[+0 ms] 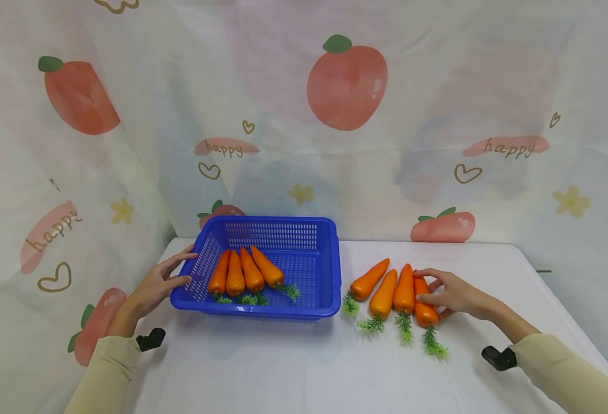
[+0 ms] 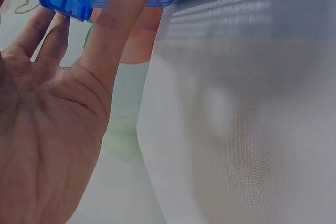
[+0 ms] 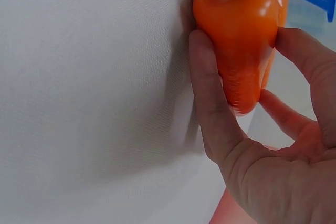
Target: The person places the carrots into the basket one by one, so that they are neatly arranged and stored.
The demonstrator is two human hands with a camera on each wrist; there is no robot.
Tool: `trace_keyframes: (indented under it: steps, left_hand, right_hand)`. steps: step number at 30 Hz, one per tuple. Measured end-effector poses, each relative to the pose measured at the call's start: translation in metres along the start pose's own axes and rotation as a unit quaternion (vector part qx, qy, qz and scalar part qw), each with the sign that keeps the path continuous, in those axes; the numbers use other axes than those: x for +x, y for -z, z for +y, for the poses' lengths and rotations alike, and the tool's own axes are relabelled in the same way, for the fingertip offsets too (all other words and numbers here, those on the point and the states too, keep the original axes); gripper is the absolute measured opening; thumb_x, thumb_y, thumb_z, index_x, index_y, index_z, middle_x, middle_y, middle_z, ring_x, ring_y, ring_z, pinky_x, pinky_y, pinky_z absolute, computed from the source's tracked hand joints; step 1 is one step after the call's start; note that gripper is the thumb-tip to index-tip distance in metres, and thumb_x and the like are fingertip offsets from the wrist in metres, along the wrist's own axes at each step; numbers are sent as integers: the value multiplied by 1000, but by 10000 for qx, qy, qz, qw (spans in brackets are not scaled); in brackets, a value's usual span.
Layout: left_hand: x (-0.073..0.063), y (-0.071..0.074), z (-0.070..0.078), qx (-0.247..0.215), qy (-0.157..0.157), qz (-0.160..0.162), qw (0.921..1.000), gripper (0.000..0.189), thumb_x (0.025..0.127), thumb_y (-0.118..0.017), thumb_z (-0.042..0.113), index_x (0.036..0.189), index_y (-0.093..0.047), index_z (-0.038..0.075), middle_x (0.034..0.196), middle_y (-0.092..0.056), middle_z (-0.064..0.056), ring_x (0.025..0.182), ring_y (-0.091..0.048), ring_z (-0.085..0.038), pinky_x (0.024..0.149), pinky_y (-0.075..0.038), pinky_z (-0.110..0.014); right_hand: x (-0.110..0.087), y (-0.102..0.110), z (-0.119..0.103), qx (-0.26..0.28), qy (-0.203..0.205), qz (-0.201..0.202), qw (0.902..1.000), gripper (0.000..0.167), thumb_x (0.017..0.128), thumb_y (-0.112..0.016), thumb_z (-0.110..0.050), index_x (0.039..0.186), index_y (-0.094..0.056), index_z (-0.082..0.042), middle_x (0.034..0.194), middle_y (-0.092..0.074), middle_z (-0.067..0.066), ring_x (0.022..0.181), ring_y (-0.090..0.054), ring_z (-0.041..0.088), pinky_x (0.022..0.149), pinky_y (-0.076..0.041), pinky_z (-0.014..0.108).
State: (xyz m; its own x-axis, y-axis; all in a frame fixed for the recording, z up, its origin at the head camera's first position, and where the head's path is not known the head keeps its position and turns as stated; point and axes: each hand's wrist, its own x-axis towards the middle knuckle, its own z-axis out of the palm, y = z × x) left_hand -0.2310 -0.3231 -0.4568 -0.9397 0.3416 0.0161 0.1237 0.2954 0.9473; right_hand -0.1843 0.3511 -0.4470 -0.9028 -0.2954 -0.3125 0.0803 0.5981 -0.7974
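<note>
Against the left rim of a blue plastic basket (image 1: 329, 270), my left hand (image 1: 156, 287) touches with mostly straight fingers; in the left wrist view its thumb (image 2: 113, 30) lies along the basket's underside. Several carrots (image 1: 235, 273) with green leafy tops lie side by side in the basket's left half. On the table to the right, my right hand (image 1: 451, 293) pinches the rightmost carrot (image 1: 425, 313) of a row. The right wrist view shows fingers on both sides of this carrot (image 3: 236, 24), its narrow end toward the palm.
More loose carrots (image 1: 368, 280) lie between the basket and my right hand, tops toward me. The white table (image 1: 304, 368) meets a printed cloth backdrop (image 1: 283, 86) behind and at the sides. Black wrist mounts (image 1: 499, 357) stick out below both wrists.
</note>
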Motion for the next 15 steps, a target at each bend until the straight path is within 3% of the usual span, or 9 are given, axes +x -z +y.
trace_keyframes:
  steps: [15]
  left_hand:
    - [-1,-1,2,4,49,38,10000,61,100,-65,17,156,-42,10,173,-10,-2,153,-12,-50,92,-59,-39]
  right_hand:
    - [2,1,-1,-71,-112,35,9999,78,94,-76,-23,155,-33,2,111,-54,23,83,-65,27,72,-63,45]
